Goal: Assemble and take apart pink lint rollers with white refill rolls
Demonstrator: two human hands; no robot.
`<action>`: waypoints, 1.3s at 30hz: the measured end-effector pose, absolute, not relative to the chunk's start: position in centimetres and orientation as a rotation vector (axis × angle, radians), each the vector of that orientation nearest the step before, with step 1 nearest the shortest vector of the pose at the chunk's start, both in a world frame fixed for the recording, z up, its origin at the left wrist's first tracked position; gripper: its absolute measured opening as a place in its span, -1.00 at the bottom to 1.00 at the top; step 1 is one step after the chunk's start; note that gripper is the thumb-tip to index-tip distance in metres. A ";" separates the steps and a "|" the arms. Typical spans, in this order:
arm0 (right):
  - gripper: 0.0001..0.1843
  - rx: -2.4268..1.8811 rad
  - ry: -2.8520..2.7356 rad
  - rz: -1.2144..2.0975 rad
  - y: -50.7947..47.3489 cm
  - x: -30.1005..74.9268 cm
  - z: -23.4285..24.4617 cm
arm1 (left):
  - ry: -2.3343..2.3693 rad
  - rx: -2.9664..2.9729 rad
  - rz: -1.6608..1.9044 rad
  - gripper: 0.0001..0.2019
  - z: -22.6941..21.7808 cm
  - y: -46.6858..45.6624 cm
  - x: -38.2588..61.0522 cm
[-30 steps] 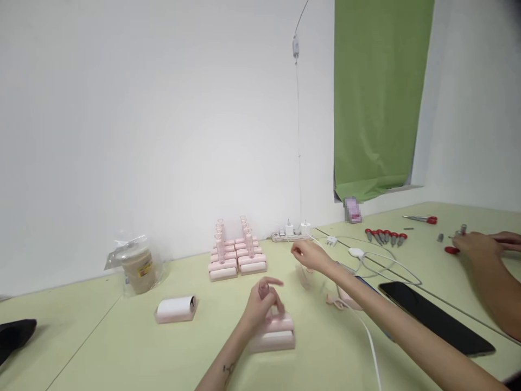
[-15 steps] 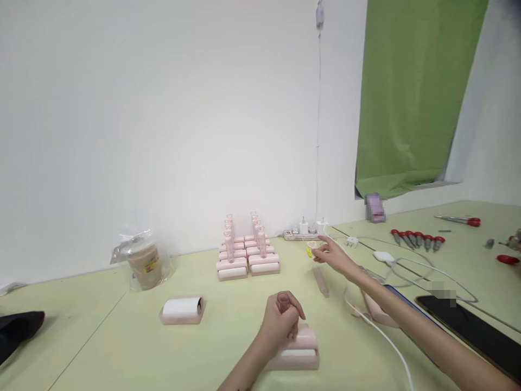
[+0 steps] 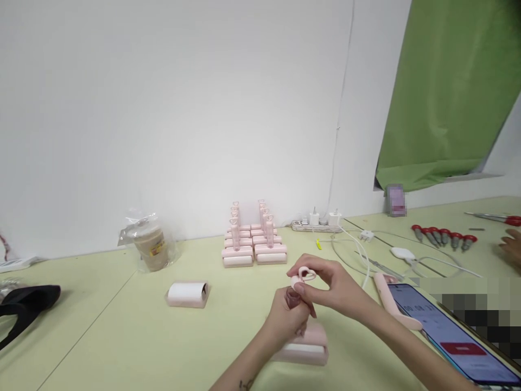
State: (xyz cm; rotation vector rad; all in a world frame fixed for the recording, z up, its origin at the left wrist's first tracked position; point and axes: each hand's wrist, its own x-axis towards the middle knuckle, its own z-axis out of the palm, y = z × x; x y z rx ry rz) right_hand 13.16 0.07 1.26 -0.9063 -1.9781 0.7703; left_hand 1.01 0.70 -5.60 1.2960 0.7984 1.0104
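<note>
We see a translucent pink plastic tube (image 3: 292, 298) and a pale pink, loop-topped cap (image 3: 306, 273) hand-held at lower centre.
From left to right, we find a tan cup in a clear plastic bag (image 3: 152, 248), a pink-based white roller (image 3: 187, 294) and, at centre, two rows of pink rollers with upright handles (image 3: 237, 260). The left hand (image 3: 285, 317) wraps its fingers around the tube, above a pale pink, white-striped roller (image 3: 307, 354). The right hand (image 3: 331, 285) pinches the cap at the tube's mouth; we cannot tell whether they touch. A lit, blue-screened smartphone (image 3: 448, 328) lies lower right.
</note>
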 end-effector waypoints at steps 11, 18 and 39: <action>-0.80 -0.822 -2.025 0.821 0.1 12.7 -0.4 | 0.835 1.363 0.998 -0.87 -6.0 0.8 0.9; -0.89 -0.703 -1.891 0.807 0.1 12.2 -2.3 | 0.826 1.406 0.990 -0.77 -6.0 0.7 0.7; -0.59 -0.532 -1.989 1.041 1.3 10.6 -2.1 | 0.865 1.388 0.869 -0.89 -5.7 0.8 0.0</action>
